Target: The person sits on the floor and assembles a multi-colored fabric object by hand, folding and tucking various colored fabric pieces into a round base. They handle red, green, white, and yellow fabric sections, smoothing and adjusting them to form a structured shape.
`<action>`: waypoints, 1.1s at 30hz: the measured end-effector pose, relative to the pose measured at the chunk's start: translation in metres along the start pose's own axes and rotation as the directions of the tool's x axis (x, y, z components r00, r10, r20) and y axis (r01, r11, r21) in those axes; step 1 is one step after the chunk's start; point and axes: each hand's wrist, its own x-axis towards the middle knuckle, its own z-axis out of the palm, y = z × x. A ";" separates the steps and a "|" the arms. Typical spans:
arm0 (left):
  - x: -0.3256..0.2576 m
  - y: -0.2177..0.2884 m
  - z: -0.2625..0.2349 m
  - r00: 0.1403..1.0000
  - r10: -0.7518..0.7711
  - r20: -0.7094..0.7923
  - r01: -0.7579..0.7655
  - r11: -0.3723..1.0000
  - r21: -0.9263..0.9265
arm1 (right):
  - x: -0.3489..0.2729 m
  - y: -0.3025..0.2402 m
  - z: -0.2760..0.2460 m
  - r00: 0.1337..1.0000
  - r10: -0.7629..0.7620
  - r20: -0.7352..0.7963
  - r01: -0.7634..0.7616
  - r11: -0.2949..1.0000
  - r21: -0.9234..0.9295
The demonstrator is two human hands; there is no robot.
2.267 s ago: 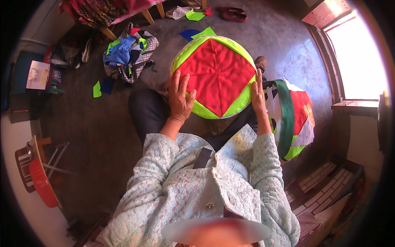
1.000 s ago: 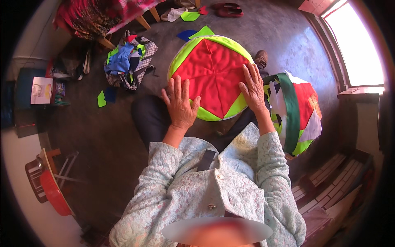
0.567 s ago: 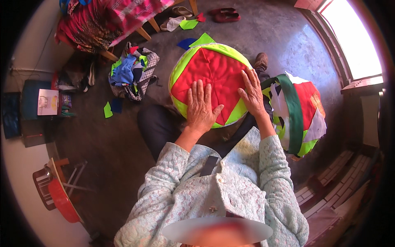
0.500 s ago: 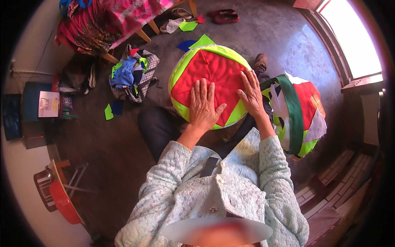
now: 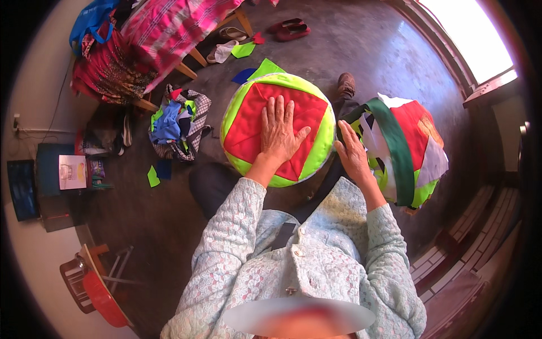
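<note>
A round padded cushion point(image 5: 309, 116) rests at my lap between my legs, with a red four-sided patch inside a bright yellow-green border. My left hand point(image 5: 279, 133) lies flat on its red middle, fingers stretched out. Beside the cushion's right edge is my right hand point(image 5: 354, 156), open with extended fingers; whether it touches the rim I cannot tell. To the right of that hand sits a bulky patchwork bundle point(image 5: 415, 133) in red, white, grey and yellow-green, crossed by a dark green band point(image 5: 400, 152).
Left of the cushion, a checked bag point(image 5: 197, 127) spills blue and green fabric scraps. More scraps point(image 5: 153, 176) lie on the floor. Beyond are dark red shoes point(image 5: 291, 31) and a bench draped in pink cloth point(image 5: 169, 37). A red basin point(image 5: 104, 299) stands at lower left.
My right hand has come off the cushion's top to beside its right edge. The cushion has turned slightly and shifted left in view; my left hand stays flat on it.
</note>
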 end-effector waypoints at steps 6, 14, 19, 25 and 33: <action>0.024 -0.001 0.009 1.000 0.015 0.003 -0.015 1.000 0.027 | -0.045 0.044 0.009 0.982 0.151 -0.115 -0.187 0.872 -0.452; 0.040 -0.001 0.012 0.999 0.026 -0.020 -0.025 0.999 0.028 | -0.050 0.044 0.022 0.948 0.318 -0.017 -0.301 0.880 -0.367; 0.049 0.000 0.011 0.998 0.043 0.042 -0.047 0.995 0.083 | -0.051 0.048 0.024 0.953 0.300 -0.043 -0.294 0.881 -0.370; 0.061 -0.006 0.016 0.999 0.045 0.010 -0.045 0.999 0.018 | -0.047 0.049 0.024 0.951 0.308 -0.025 -0.296 0.884 -0.361; 0.076 0.000 0.023 0.999 0.001 -0.048 0.000 1.000 0.025 | -0.045 0.041 0.019 0.941 0.340 0.004 -0.316 0.880 -0.355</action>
